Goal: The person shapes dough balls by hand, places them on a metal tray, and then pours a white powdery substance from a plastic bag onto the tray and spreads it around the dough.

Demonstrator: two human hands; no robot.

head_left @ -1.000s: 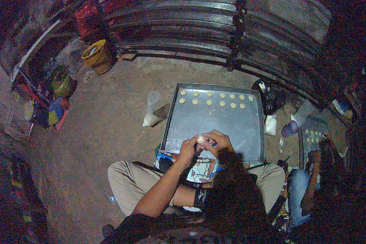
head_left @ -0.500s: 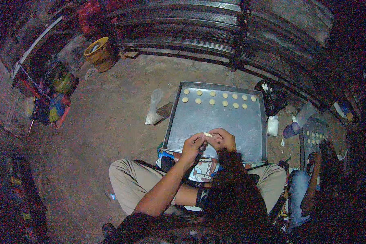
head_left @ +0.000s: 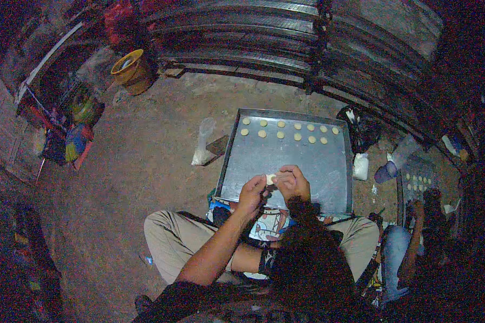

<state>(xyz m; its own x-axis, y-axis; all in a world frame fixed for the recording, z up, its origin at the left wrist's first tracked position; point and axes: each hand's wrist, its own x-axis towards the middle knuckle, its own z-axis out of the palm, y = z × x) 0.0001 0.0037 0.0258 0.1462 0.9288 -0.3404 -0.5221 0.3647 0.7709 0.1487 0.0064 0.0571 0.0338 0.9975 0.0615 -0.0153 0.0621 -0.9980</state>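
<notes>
A small pale piece of dough [head_left: 270,179] is pinched between my two hands over the near part of a large metal baking tray [head_left: 285,156]. My left hand [head_left: 251,195] grips it from the left with thumb and fingertips. From the right, my right hand [head_left: 293,183] holds it with bent fingers. Two rows of flat round dough pieces [head_left: 281,124] lie along the tray's far side. The tray's near edge is over my crossed legs, above a patterned cloth or bag [head_left: 268,226].
A clear bag of white powder [head_left: 201,156] stands left of the tray; another white bag [head_left: 361,166] and a black bag [head_left: 366,132] are right. A yellow bucket [head_left: 132,72] stands far left. At right, another person's arm [head_left: 413,237] reaches a second tray [head_left: 402,195].
My fingers have shifted around the dough, and my right hand has turned and risen slightly. The dough shows rounder between the fingertips. The rows on the tray are unchanged.
</notes>
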